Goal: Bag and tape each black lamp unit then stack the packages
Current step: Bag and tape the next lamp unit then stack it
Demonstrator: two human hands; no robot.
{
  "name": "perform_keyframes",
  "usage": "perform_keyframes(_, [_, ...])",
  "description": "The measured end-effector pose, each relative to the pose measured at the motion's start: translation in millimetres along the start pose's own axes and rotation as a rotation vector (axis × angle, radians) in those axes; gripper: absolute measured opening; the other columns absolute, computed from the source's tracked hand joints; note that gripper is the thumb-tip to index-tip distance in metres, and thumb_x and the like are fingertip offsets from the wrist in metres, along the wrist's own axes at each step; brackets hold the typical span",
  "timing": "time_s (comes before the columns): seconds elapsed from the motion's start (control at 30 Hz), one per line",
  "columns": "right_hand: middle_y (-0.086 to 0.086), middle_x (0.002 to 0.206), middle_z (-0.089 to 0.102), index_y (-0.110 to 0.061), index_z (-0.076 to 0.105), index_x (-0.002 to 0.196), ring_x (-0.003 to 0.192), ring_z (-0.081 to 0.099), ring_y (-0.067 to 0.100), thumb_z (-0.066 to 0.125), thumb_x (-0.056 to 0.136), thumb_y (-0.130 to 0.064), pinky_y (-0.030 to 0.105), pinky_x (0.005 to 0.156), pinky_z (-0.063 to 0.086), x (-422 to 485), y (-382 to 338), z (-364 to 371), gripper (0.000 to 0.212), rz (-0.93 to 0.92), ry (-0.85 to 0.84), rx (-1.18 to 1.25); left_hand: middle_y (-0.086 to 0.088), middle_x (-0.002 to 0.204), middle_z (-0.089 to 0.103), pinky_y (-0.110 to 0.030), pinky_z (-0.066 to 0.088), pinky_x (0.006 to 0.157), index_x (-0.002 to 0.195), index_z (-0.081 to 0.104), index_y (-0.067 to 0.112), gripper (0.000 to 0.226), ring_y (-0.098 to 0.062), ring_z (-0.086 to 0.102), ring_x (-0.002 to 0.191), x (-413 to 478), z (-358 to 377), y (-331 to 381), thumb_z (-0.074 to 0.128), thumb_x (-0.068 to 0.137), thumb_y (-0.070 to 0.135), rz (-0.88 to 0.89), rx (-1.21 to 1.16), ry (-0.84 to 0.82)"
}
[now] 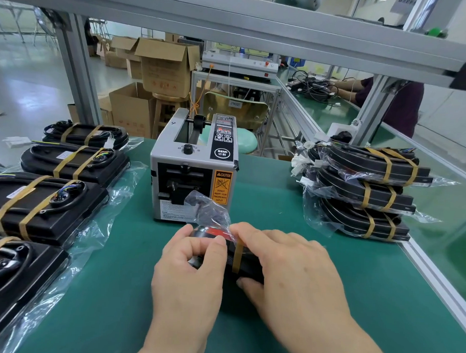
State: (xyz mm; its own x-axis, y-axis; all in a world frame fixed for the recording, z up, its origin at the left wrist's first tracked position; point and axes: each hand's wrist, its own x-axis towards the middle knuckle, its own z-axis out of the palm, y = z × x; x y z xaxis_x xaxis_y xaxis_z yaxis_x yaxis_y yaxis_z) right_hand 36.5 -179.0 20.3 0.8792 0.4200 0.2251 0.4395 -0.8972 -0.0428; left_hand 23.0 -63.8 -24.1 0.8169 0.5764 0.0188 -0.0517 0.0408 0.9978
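Open cardboard boxes (162,63) around a wooden stool (166,112); tangled black cables (314,87) on the far bench (323,111).

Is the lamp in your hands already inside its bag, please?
Inside: the clear bag covers the lamp, loose end bunched behind, and one tape strip wraps over it.

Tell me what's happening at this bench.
A person is packing a black lamp unit inside a clear plastic bag on the green bench mat. The left hand and right hand both grip it, one tan tape strip already around it. The grey box-shaped tape dispenser stands behind. A stack of taped packages sits at right; a row of packages lies at left.
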Motion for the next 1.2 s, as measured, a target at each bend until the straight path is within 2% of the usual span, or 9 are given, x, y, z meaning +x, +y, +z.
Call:
perform_keyframes(0.17, [-0.014,0.113,0.057,-0.048,0.021,0.13,0.101,0.05,0.018,0.063,0.08,-0.047,0.035,0.072,0.025,1.5,0.5,-0.4,0.065,-0.007,-0.001,0.052,0.017,0.115,0.056,-0.022,0.031,0.092,0.063,0.072,0.024,0.013,0.006,0.044,0.125,1.9,1.8,-4.0,0.07,0.07,0.035,0.006,-0.016,0.016])
perform_keyframes(0.37, [-0.013,0.113,0.056,-0.047,0.02,0.131,0.101,0.05,0.019,0.062,0.081,-0.047,0.034,0.072,0.025,0.8,1.9,1.8,0.065,-0.022,0.003,0.064,0.038,0.093,0.051,-0.016,0.03,0.088,0.067,0.072,0.03,0.01,0.006,0.044,0.125,2.6,1.1,-3.1,0.066,0.072,0.037,0.032,-0.018,0.0])
perform_keyframes(0.5, [-0.013,0.111,0.056,-0.047,0.021,0.13,0.1,0.05,0.019,0.062,0.081,-0.046,0.034,0.072,0.025,0.8,2.0,2.8,0.064,-0.027,0.018,0.073,0.021,0.112,0.056,-0.021,0.029,0.092,0.065,0.07,0.029,0.011,0.0,0.044,0.126,2.7,1.1,-5.0,0.064,0.07,0.036,0.048,0.045,0.02])
perform_keyframes(0.63, [-0.013,0.114,0.055,-0.047,0.018,0.131,0.102,0.049,0.019,0.061,0.082,-0.045,0.034,0.073,0.025,1.0,2.5,3.0,0.064,-0.032,0.025,0.073,0.04,0.087,0.054,-0.014,0.029,0.086,0.07,0.069,0.04,0.005,0.007,0.043,0.123,3.3,2.0,-4.1,0.065,0.069,0.04,0.067,0.051,0.008])
perform_keyframes(0.7, [-0.013,0.114,0.055,-0.047,0.018,0.131,0.103,0.049,0.019,0.061,0.083,-0.046,0.034,0.073,0.025,1.0,2.6,2.9,0.065,-0.034,0.029,0.074,0.038,0.092,0.053,-0.01,0.028,0.084,0.068,0.07,0.035,0.007,0.008,0.042,0.122,4.3,2.4,-6.0,0.065,0.069,0.039,0.065,0.047,0.01])
perform_keyframes(0.83, [-0.013,0.113,0.055,-0.047,0.017,0.129,0.103,0.048,0.019,0.06,0.084,-0.045,0.035,0.073,0.024,0.3,1.7,4.0,0.063,-0.033,0.028,0.087,0.017,0.113,0.056,-0.025,0.032,0.096,0.06,0.066,0.021,0.019,0.001,0.043,0.126,5.7,3.7,-11.1,0.065,0.072,0.036,0.084,0.136,0.041])
perform_keyframes(1.0, [-0.013,0.115,0.055,-0.046,0.016,0.129,0.104,0.049,0.02,0.061,0.083,-0.044,0.035,0.074,0.026,-0.5,1.8,6.2,0.064,-0.032,0.039,0.082,0.034,0.093,0.047,-0.01,0.026,0.08,0.062,0.063,0.021,0.019,0.004,0.043,0.121,6.9,5.0,-10.3,0.067,0.073,0.036,0.128,0.206,0.071])
perform_keyframes(1.13, [-0.013,0.113,0.055,-0.047,0.017,0.128,0.103,0.049,0.02,0.061,0.083,-0.043,0.035,0.072,0.025,-0.2,1.4,6.7,0.063,-0.026,0.046,0.087,0.034,0.093,0.047,-0.008,0.026,0.076,0.064,0.063,0.02,0.018,0.004,0.044,0.118,6.9,4.9,-10.8,0.069,0.074,0.034,0.119,0.207,0.069])
perform_keyframes(1.2, [-0.013,0.114,0.055,-0.047,0.017,0.128,0.103,0.049,0.02,0.062,0.083,-0.043,0.035,0.073,0.026,-0.1,1.5,6.9,0.064,-0.026,0.05,0.091,0.032,0.091,0.051,-0.005,0.03,0.071,0.066,0.062,0.022,0.016,0.01,0.048,0.108,6.0,4.9,-9.8,0.07,0.072,0.035,0.098,0.174,0.079])
